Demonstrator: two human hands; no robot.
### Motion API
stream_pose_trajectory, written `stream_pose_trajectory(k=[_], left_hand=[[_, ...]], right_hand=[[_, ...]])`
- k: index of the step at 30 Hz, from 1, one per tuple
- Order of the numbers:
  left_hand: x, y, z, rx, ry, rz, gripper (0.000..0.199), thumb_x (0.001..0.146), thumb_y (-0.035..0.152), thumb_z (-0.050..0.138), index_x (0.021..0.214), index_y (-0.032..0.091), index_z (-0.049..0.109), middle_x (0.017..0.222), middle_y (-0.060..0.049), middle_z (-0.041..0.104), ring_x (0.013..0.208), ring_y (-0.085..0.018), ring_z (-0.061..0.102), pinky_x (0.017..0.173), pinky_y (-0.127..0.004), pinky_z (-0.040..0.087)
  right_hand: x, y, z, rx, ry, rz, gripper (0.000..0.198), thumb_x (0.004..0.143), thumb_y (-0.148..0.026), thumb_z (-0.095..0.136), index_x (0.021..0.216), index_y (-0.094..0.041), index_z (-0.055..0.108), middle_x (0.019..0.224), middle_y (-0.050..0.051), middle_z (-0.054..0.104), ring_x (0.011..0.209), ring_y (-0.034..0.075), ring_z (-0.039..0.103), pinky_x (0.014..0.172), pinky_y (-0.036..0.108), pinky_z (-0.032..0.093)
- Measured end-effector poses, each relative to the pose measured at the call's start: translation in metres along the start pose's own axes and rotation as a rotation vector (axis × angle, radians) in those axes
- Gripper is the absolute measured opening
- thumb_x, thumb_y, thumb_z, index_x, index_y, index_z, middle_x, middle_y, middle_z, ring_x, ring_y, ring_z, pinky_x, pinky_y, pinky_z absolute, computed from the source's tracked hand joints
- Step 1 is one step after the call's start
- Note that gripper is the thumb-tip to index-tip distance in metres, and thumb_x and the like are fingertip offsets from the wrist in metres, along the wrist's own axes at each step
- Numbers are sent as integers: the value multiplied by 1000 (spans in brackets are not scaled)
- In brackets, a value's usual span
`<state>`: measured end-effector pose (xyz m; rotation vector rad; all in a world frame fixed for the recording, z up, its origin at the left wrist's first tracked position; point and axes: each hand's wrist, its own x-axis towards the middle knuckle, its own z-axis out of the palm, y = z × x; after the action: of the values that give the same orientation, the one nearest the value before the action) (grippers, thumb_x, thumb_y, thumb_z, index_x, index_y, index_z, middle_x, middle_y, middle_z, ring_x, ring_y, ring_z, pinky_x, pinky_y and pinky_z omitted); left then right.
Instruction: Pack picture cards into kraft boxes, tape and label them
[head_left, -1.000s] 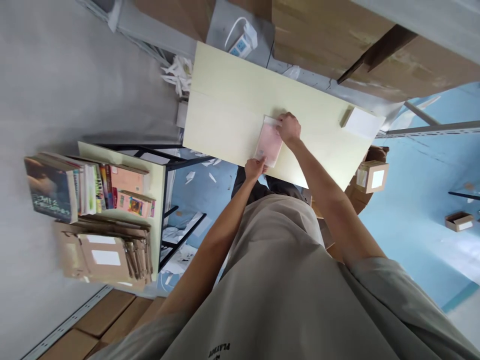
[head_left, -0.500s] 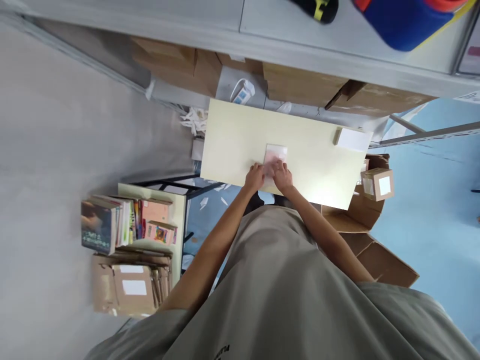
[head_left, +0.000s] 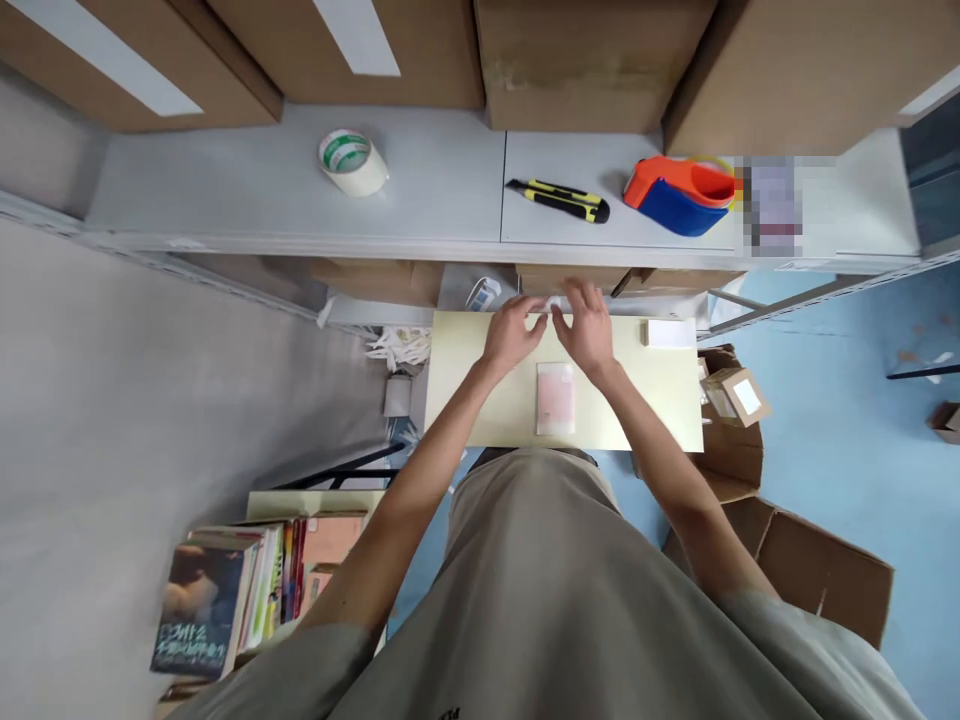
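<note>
Both my hands hover over the far part of a pale yellow board-like tabletop [head_left: 480, 420]. My left hand [head_left: 514, 334] has its fingers bent and its thumb apart, with nothing visible in it. Facing it, my right hand [head_left: 588, 328] has its thumb away from its raised, slightly blurred fingers and also looks free. A small whitish piece [head_left: 553, 303] shows between the fingertips, seemingly on the shelf behind. Nearer to my body, a thin pink-and-white booklet [head_left: 556, 398] lies flat on the tabletop, untouched by either hand.
A grey shelf [head_left: 435, 190] ahead bears a tape roll [head_left: 354, 164], a yellow-black utility knife [head_left: 559, 200] and an orange-blue tape dispenser [head_left: 679, 198]. A white box [head_left: 670, 334] sits at the tabletop's right. Books [head_left: 202, 600] stand lower left; an open carton [head_left: 817, 570] lies right.
My hands have left the booklet and moved up toward the tabletop's far edge, fingers now apart. The view has tilted up, showing more of the shelf. The booklet stays on the tabletop.
</note>
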<state>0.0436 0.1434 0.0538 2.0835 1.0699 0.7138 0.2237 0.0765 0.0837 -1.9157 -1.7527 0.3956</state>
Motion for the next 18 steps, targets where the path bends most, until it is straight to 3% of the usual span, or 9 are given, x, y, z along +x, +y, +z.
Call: stream_pose_trajectory(k=[4,8,14,18], left_hand=[[65,25,-44,5,123,153,30,110,17,67,135,24,81,137,-10,86,133,-29,81,121,-45,66],[93,37,-75,20,175,199,30,110,15,65,135,22,79,135,-11,84,129,-29,80,120,-44,65],[73,28,-91,67,206,178,26,109,15,65,129,23,80,131,-10,83,129,-30,77,121,-48,64],[34,0,-70,52,158,99,28,108,14,64,127,24,81,131,-9,85,130,-29,77,121,-46,63]], right_hand=[[86,-13,-30,-23,121,-65,56,118,-38,53,171,-25,62,176,19,62,166,45,53,141,74,44],[146,-13,-40,-59,121,-46,51,116,-36,58,163,-18,66,175,25,61,164,46,53,139,73,42],[177,-4,-37,-111,49,61,42,116,-28,59,153,-11,71,163,28,68,158,43,59,138,69,40],[153,-5,-38,-31,112,15,46,127,-39,42,152,-13,71,156,25,70,159,41,58,139,69,40]])
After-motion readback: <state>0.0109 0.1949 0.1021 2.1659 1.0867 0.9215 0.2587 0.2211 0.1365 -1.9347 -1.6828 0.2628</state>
